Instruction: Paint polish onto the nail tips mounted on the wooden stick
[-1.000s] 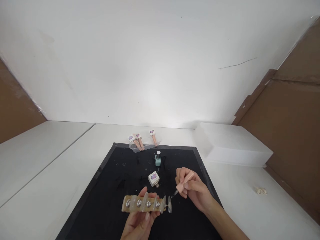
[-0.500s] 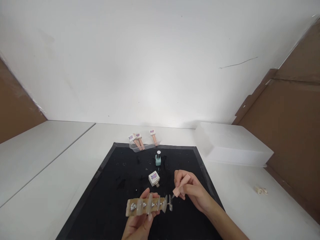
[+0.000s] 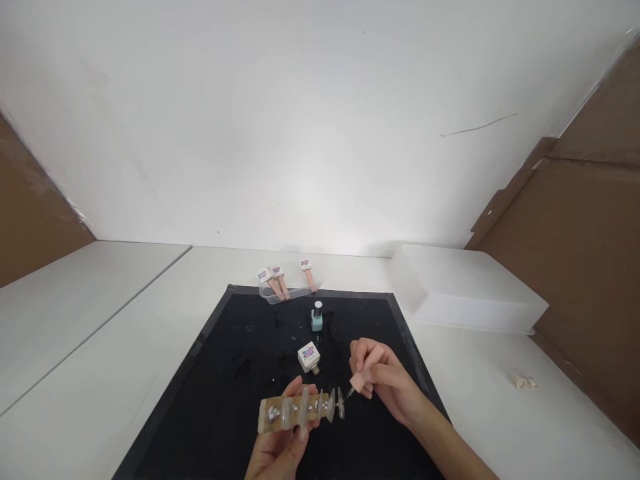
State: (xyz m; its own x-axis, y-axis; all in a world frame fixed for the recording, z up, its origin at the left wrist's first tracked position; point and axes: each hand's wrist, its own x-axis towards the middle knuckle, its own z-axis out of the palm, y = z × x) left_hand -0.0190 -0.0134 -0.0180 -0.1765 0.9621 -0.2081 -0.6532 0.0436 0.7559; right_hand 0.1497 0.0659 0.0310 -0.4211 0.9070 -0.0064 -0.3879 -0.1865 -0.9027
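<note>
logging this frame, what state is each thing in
left hand: holding nail strip
nail strip: lifted off mat, clear tips on it
right hand: holding brush cap
brush cap: off its bottle, brush at end tip
mint bottle: upright, uncapped
white bottle: tipped over

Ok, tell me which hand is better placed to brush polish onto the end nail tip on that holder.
Right. The right hand already grips the pink brush cap, its brush pointing at the end nail tip. The left hand is occupied holding the nail tip holder.
</note>
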